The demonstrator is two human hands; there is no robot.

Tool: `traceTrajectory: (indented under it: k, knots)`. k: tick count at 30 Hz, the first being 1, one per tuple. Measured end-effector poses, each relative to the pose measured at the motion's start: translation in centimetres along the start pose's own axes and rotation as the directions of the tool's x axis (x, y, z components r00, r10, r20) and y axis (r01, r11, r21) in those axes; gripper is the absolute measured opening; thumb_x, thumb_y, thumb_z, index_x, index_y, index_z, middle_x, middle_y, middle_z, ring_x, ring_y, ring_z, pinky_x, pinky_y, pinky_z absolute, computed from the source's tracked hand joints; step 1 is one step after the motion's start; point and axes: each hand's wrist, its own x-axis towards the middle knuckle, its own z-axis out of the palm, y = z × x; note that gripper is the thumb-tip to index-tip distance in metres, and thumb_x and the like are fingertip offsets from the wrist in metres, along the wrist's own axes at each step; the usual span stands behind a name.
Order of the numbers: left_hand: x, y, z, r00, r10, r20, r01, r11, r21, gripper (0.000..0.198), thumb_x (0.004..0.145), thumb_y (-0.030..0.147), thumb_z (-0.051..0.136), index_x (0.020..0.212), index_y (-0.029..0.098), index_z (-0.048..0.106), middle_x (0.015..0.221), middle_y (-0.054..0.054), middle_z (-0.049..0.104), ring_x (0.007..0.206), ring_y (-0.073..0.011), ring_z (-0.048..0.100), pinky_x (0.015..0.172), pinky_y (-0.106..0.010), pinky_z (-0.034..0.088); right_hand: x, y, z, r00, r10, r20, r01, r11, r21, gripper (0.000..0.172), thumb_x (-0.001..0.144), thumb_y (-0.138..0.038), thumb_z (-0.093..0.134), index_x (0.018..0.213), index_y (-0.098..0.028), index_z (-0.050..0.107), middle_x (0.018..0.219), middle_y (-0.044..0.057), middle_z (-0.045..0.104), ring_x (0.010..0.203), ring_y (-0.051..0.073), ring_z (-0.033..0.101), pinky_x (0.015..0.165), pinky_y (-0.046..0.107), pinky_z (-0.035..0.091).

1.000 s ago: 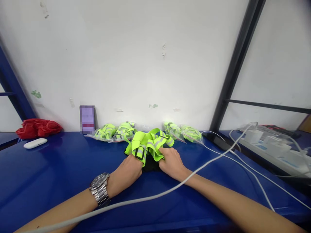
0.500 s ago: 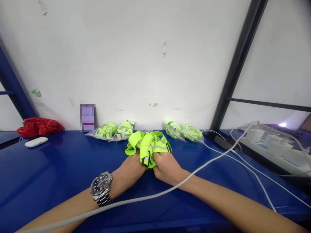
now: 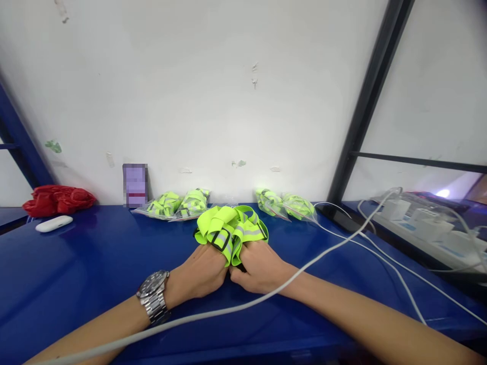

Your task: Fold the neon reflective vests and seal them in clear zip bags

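Note:
A bundle of neon-yellow reflective straps (image 3: 233, 229), with grey stripes and black buckles, is gathered in loops just above the blue table (image 3: 114, 263). My left hand (image 3: 205, 268), with a metal watch (image 3: 152, 290) at its wrist, is closed on the bundle's left side. From the right, my right hand (image 3: 261, 266) grips the same straps, its fingers curled and mostly hidden. Both fists nearly meet under the bundle. Behind it lie clear bags of similar yellow straps, one pair on the left (image 3: 178, 204) and one pair on the right (image 3: 285, 204).
A white cable (image 3: 243, 306) crosses in front of my forearms. At the left are a red plastic bag (image 3: 59, 199) and a white case (image 3: 54, 223). A phone (image 3: 135, 185) leans on the wall. A dark phone (image 3: 338, 218) and white power strip (image 3: 433, 228) are at the right.
The straps have shifted in my hands: a rolled strap end that stood in front has folded over, and a black buckle now faces me. My left wrist has turned slightly.

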Motion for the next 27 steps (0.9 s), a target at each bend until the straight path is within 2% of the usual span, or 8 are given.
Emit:
traceTrajectory:
  k: [4,7,11,15,17,20,24,27]
  knots:
    - [-0.3,0.9,-1.2,0.997,0.039,0.069,-0.039,0.999,-0.004,0.027,0.091,0.024,0.034,0.089,0.016,0.059,0.091,-0.012,0.061,0.086,-0.0240,0.055,0.085,-0.039,0.045,-0.4,0.2,-0.6,0.998,-0.013,0.057,0.009,0.997,0.081,0.033,0.073,-0.040,0.057,0.092,-0.014,0.064,0.096,0.011,0.065,0.084,0.023,0.058,0.075,0.033,0.045]
    - [-0.4,1.3,-1.6,0.998,0.019,0.061,-0.020,1.000,0.024,0.030,0.091,0.035,0.036,0.096,0.017,0.060,0.102,-0.013,0.062,0.091,-0.0267,0.057,0.087,-0.042,0.045,-0.6,0.4,-1.2,0.993,-0.071,0.098,0.058,0.990,0.127,0.036,0.071,-0.044,0.062,0.093,-0.016,0.066,0.096,0.010,0.066,0.086,0.024,0.059,0.076,0.032,0.044]
    - [-0.2,2.0,-2.0,0.999,0.029,0.041,-0.030,0.999,0.031,0.031,0.087,0.037,0.044,0.106,0.019,0.060,0.118,-0.016,0.058,0.102,-0.0335,0.055,0.088,-0.048,0.044,-0.3,0.4,-1.4,0.992,-0.118,0.047,0.107,0.974,0.198,0.054,0.075,-0.058,0.061,0.112,-0.019,0.062,0.111,0.011,0.065,0.097,0.028,0.058,0.080,0.034,0.043]
    - [0.1,2.5,-2.1,0.999,0.010,0.044,-0.007,0.998,-0.059,0.021,0.085,0.030,0.045,0.086,0.023,0.064,0.091,-0.008,0.066,0.084,-0.0274,0.058,0.078,-0.041,0.046,0.1,-0.1,-0.5,1.000,0.012,0.016,-0.015,0.982,0.187,0.055,0.081,-0.068,0.048,0.097,-0.019,0.067,0.086,0.007,0.069,0.079,0.023,0.061,0.071,0.031,0.042]
    - [0.1,2.4,-1.8,0.999,-0.023,0.033,0.027,0.994,-0.105,0.023,0.087,0.033,0.045,0.083,0.022,0.064,0.085,-0.006,0.065,0.076,-0.0236,0.057,0.076,-0.038,0.046,0.3,-0.1,0.0,0.999,0.048,0.016,-0.050,0.990,0.133,0.056,0.090,-0.062,0.035,0.084,-0.017,0.067,0.076,0.007,0.067,0.072,0.021,0.060,0.067,0.030,0.040]
    - [0.1,1.8,-1.1,0.999,-0.048,-0.011,0.046,0.989,-0.140,0.029,0.088,0.042,0.048,0.101,0.020,0.062,0.104,-0.009,0.063,0.089,-0.0256,0.057,0.084,-0.040,0.046,0.3,0.1,0.4,0.999,0.037,-0.006,-0.036,0.996,0.083,0.048,0.097,-0.045,0.031,0.082,-0.015,0.065,0.081,0.009,0.068,0.073,0.019,0.060,0.068,0.029,0.039]
    - [-0.5,0.8,-0.3,0.998,-0.056,-0.041,0.047,0.978,-0.201,0.052,0.090,0.047,0.048,0.132,0.017,0.043,0.127,-0.014,0.050,0.116,-0.0300,0.048,0.098,-0.046,0.041,0.3,0.7,0.3,0.999,0.035,-0.040,-0.031,0.995,0.096,0.032,0.095,-0.029,0.038,0.083,-0.014,0.064,0.091,0.010,0.068,0.082,0.019,0.060,0.075,0.028,0.039]
    - [-1.1,0.5,0.3,0.993,-0.100,-0.070,0.082,0.969,-0.234,0.051,0.090,0.049,0.048,0.132,0.019,0.044,0.126,-0.014,0.051,0.118,-0.0301,0.048,0.099,-0.047,0.042,0.4,0.7,0.3,0.998,0.056,-0.032,-0.053,0.995,0.087,0.029,0.093,-0.025,0.038,0.084,-0.014,0.064,0.091,0.011,0.068,0.083,0.020,0.060,0.076,0.029,0.039]
